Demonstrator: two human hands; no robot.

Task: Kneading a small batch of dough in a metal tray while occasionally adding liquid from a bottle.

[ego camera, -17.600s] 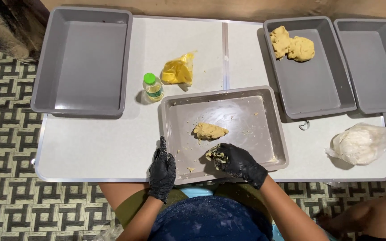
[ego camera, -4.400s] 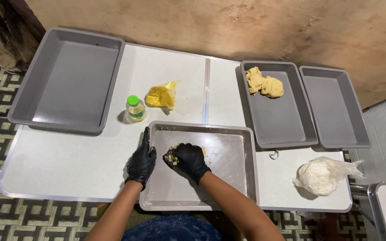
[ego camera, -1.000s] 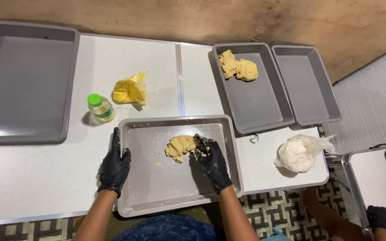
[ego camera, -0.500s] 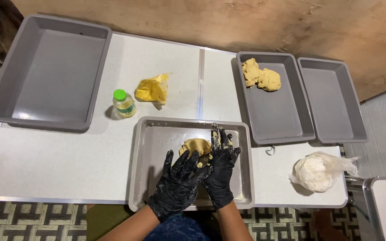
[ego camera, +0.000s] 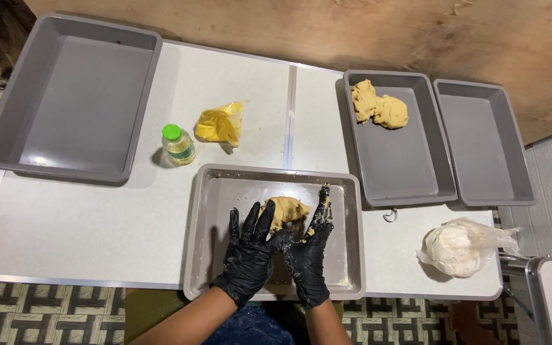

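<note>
Seen from the head camera, a white table (ego camera: 97, 223) stands on patterned floor tiles before a rough brown wall. Half a second ago both black-gloved hands lay over the dough; now the left hand (ego camera: 248, 252) rests flat, fingers spread, against the near side of the yellow dough lump (ego camera: 287, 211), and the right hand (ego camera: 308, 246) is open too, its dough-smeared fingers raised beside the lump, neither closed on it. The dough sits in the shallow metal tray (ego camera: 215, 191) at the table's near edge. A large grey tray (ego camera: 65, 96) at far left and a grey tray (ego camera: 487, 147) at far right show nothing inside; the middle grey tray (ego camera: 404, 166) holds two dough pieces (ego camera: 378, 108). A green-capped bottle (ego camera: 177, 144), a yellow bag (ego camera: 220, 124) and a white bag (ego camera: 464, 248) lie on the table.
</note>
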